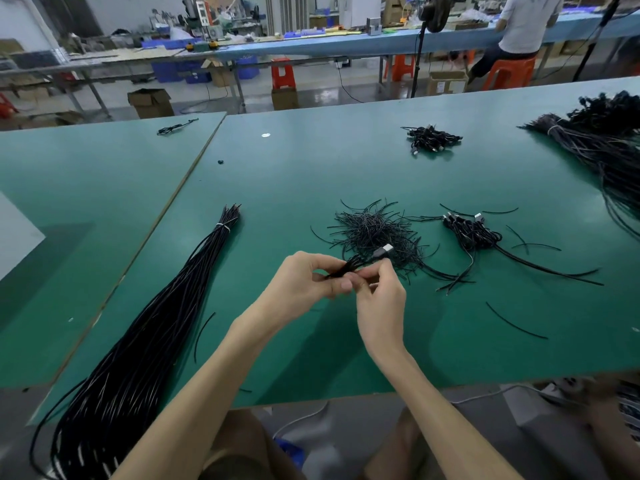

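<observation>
- 2 hands on 1 cable (348, 267): left hand (304, 278) pinches the folded loops between thumb and curled fingers. Right hand (379, 299) pinches the same bunch with its fingertips, other fingers curled.
- Cable is held in the air just above the table (311, 168), right in front of the tie pile (374, 230).
- Can't tell if a tie is already on it; too small.
- Risk: left pinch loosens, so the loops spring open and the bunch unfolds.
- Risk: a thin tie slips from the right fingertips and is lost in the pile.
- Risk: wrap too loose or off-centre, so the loops slide out.
- Look: black, thin, folded into 1 short bunch with loops fanned. Silver plug (385, 251) sticks out up-right, clear of both hands.
</observation>
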The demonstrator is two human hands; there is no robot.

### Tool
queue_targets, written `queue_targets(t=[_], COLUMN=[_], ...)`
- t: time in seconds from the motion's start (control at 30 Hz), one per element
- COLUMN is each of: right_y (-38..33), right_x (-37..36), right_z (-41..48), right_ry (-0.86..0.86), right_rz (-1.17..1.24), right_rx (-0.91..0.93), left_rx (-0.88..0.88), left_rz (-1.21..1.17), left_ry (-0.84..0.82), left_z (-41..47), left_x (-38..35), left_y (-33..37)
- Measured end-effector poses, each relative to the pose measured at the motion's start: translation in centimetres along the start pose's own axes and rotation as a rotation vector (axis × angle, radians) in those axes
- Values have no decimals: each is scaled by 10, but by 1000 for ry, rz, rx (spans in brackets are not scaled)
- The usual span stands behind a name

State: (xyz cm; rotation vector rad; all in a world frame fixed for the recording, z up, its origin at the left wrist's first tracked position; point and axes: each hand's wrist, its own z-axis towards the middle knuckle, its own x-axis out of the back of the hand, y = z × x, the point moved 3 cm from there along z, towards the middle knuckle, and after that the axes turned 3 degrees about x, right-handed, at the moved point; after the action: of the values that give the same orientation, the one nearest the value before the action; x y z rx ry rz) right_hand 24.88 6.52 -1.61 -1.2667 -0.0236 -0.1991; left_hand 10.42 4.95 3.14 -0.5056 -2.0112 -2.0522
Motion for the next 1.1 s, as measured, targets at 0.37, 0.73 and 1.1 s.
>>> queue_targets(t=[0.37,0.73,1.1], right_y=[5,5,2], right_x=[-1,0,-3], right_z=[2,1,0], right_ry=[-10,14,-51], right_rz=[23,1,83], right_rx=[-39,-9,27], left_rx=[-114,-250,-87], left_rz=[323,635,311], left_ry=[79,66,228], left_z=[9,13,12], left_x=[-2,-10,15], left_y=[0,-2,3])
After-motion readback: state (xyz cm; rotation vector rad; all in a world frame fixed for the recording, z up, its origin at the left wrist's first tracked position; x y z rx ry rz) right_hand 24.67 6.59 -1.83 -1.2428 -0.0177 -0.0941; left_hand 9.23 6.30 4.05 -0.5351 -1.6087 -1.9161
